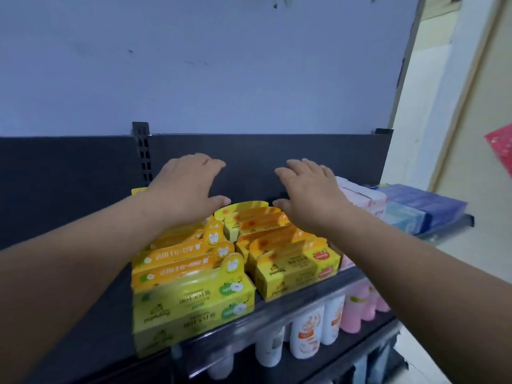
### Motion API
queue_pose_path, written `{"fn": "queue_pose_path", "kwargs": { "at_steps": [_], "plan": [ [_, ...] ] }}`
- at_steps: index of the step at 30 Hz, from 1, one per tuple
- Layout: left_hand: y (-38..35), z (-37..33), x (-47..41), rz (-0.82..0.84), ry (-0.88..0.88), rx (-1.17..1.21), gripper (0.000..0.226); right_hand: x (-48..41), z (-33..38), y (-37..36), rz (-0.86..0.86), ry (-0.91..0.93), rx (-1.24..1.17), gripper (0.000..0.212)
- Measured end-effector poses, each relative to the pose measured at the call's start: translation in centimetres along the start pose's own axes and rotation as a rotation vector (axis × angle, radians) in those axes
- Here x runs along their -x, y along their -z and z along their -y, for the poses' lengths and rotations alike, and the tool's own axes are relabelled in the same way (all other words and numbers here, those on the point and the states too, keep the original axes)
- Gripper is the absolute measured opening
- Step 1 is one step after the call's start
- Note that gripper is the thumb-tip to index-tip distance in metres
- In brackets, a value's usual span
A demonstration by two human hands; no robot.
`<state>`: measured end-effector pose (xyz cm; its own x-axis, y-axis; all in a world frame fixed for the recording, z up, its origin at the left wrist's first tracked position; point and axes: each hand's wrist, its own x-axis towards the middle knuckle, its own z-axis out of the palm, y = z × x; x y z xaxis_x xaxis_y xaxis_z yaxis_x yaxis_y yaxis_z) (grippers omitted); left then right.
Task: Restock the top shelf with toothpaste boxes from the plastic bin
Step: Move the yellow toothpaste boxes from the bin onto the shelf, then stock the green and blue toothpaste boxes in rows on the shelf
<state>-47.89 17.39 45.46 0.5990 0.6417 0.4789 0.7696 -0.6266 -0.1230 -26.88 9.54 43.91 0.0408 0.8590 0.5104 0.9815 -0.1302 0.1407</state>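
Two rows of yellow toothpaste boxes stand on the top shelf: a left row with green apple prints and a right row with red strawberry prints. My left hand hovers flat over the back of the left row, fingers straight and spread, holding nothing. My right hand is stretched out the same way over the back of the right row, palm down. I cannot tell whether either palm touches the boxes. The plastic bin is out of view.
Pink boxes and blue boxes fill the shelf to the right. White bottles and pink bottles stand on the shelf below. A dark back panel with a slotted upright rises behind.
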Motion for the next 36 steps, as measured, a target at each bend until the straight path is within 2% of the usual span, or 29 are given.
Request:
{"fn": "queue_pose_path", "kwargs": {
  "at_steps": [7,14,23,28,36],
  "plan": [
    [2.7,-7.0,0.7,-0.087,-0.087,0.023,0.076,5.9,-4.2,3.6,-0.045,-0.062,0.007,0.056],
    [2.9,-18.8,2.5,-0.084,-0.185,0.106,0.072,16.3,-11.7,5.9,0.053,-0.153,0.035,0.062],
    [0.6,-33.7,6.6,0.016,-0.283,0.168,0.073,29.8,-20.1,7.0,0.145,-0.258,0.060,0.061],
    [-1.1,-40.0,8.2,0.101,-0.313,0.236,0.055,36.0,-23.6,6.0,0.229,-0.320,0.039,0.058],
    [-7.8,-46.6,8.4,0.273,-0.388,0.273,0.071,42.0,-28.0,0.9,0.416,-0.476,-0.009,0.060]
  ]
}}
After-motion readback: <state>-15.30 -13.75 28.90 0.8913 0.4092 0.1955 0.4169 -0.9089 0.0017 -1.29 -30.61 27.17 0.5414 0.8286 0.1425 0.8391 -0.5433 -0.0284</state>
